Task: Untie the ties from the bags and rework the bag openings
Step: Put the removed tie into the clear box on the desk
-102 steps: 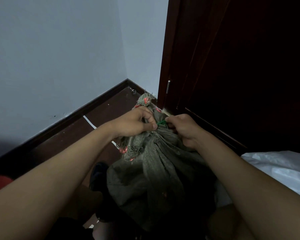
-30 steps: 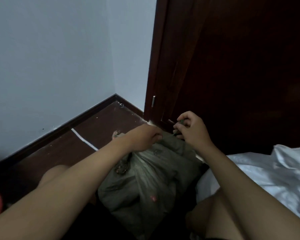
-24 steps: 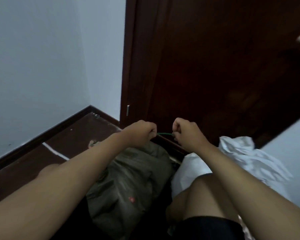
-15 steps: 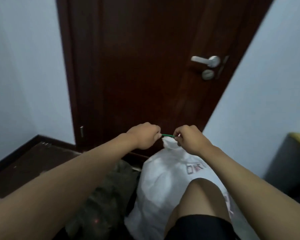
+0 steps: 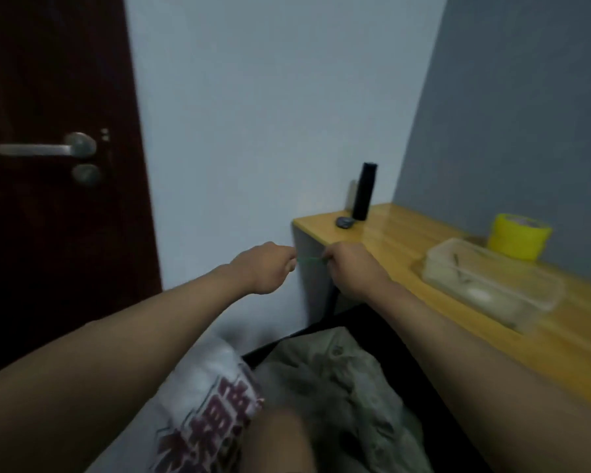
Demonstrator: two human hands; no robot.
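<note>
both hands are up in front of the bench (image 5: 406, 233). the left hand (image 5: 268, 266) and right hand (image 5: 350, 268) each pinch one end of the thin green tie (image 5: 309, 260), pulled straight between them. below the bench lie the white bag (image 5: 205, 387) and grey-green bag (image 5: 335, 380).

Shelf (image 5: 406, 230): yellow wood, smooth, glossy.
Door (image 5: 48, 233): dark red-brown wood, low sheen.
Handle (image 5: 45, 149): brushed metal, matt grey.
Box (image 5: 492, 285): clear plastic, smooth.
Tape (image 5: 519, 241): yellow roll, glossy.
Bottle (image 5: 365, 191): black, matt.
White bag (image 5: 205, 387): woven plastic, printed.
Grey bag (image 5: 335, 380): coarse, crumpled weave.
Walls (image 5: 253, 114): painted, matt.
</note>
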